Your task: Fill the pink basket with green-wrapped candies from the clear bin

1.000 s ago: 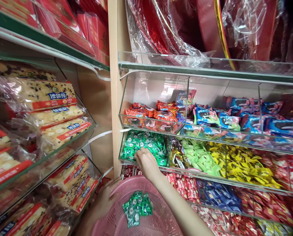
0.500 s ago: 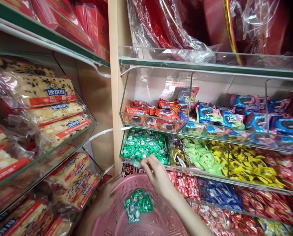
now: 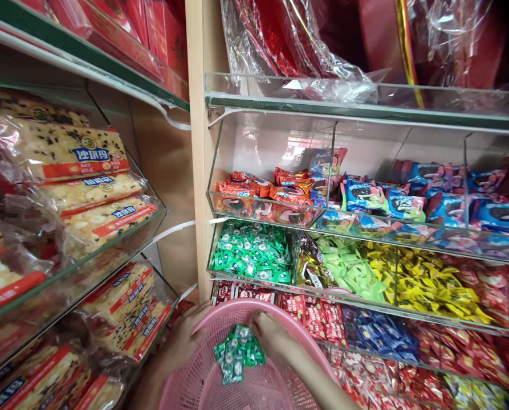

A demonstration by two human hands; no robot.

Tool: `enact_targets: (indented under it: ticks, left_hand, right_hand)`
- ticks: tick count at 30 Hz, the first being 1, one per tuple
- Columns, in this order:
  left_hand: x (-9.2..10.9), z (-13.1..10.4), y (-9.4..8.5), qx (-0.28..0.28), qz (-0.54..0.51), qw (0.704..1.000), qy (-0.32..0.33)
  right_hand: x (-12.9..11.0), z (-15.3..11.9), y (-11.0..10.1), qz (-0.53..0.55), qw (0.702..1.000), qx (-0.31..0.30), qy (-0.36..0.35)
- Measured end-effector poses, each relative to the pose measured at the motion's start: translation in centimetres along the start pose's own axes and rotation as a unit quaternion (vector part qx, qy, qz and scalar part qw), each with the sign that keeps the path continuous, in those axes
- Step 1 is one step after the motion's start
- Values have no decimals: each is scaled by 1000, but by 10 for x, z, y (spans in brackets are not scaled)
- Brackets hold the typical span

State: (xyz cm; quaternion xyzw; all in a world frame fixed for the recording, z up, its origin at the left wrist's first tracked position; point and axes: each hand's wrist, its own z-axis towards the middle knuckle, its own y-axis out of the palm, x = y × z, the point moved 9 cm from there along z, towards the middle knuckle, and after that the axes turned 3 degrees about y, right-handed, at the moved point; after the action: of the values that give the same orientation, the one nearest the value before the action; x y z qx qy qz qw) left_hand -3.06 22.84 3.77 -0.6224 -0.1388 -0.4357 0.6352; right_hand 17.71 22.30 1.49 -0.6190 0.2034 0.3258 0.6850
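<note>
At the left rim of a pink plastic basket (image 3: pixel 254 307), my left hand (image 3: pixel 190 330) is closed on the edge, its fingers partly blurred. My right hand (image 3: pixel 267 336) is down inside the basket, just right of a small heap of green wrapped candies (image 3: pixel 237 356). Its fingers are curled, and whatever is between them is hidden. Behind the basket, a clear shelf bin holds many more of these green candies (image 3: pixel 252 253).
Green and yellow candies (image 3: pixel 425 282) fill bins to the right, with red and blue packets (image 3: pixel 382 336) below. Orange-red packs (image 3: pixel 290 196) sit above. On the left are bagged pastry bars (image 3: pixel 83 151). A wooden post (image 3: pixel 198 171) divides the shelves.
My right hand has moved down from the front of the green candy bin, where it pinched a small packet, into the basket. My left hand stays on the rim.
</note>
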Motion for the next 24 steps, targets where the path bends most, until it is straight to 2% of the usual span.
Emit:
enact_targets:
  ticks: [4, 10, 13, 17, 21, 24]
  left_hand:
    - [-2, 0, 0, 2, -2, 1000, -7]
    - [-9, 0, 1, 18, -19, 1000, 6]
    - [-7, 0, 1, 17, -24, 1000, 6]
    - [-5, -1, 0, 13, -21, 1000, -11]
    - [-3, -2, 1, 8, -21, 1000, -14]
    - [-7, -2, 1, 13, -23, 999, -20]
  right_hand:
    - [-3, 0, 1, 1, 1000, 4, -8]
    - [-12, 0, -6, -117, 993, -4, 15]
    - [-37, -3, -16, -150, 988, -32, 7]
    - [-85, -8, -37, -141, 989, -41, -26]
    - [-122, -4, -68, -107, 992, 3, -64]
    - [-130, 11, -96, -105, 990, 63, -64]
